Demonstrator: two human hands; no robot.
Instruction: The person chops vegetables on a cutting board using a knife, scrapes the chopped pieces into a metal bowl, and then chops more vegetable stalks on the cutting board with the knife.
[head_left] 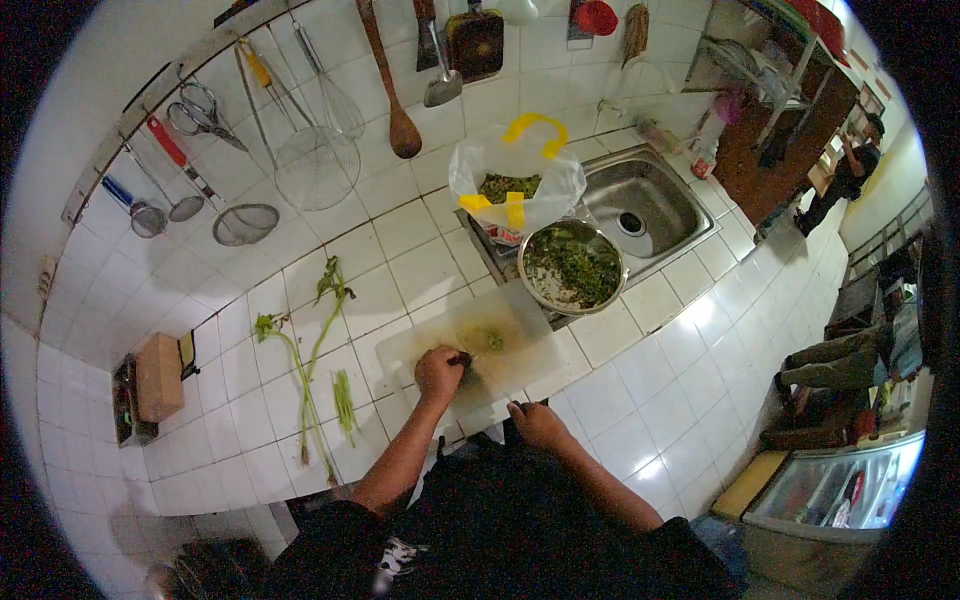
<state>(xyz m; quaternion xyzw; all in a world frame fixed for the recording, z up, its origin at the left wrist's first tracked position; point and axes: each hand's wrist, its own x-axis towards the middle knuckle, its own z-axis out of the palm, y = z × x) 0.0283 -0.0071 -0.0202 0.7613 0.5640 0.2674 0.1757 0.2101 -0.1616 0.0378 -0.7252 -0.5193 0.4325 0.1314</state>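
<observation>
My left hand (439, 375) is closed on the cutting board, its fingertips at a small dark thing I cannot make out. At the board's near edge my right hand (538, 424) is wrapped round a dark knife handle (516, 410). The translucent cutting board (530, 350) bears a little heap of chopped greens (494, 341). Left of it, on the tiles, lie long leafy stalks (307, 390) and a short bunch of cut stems (344, 400). Beyond the board is a steel bowl (572, 266) of chopped greens.
A plastic bag (560, 180) with greens stands behind the bowl, beside the sink (650, 205). Strainers (318, 168) and spoons hang on the wall. A wooden box (160, 377) sits far left. One person (855, 165) is at upper right, another (840, 362) at right.
</observation>
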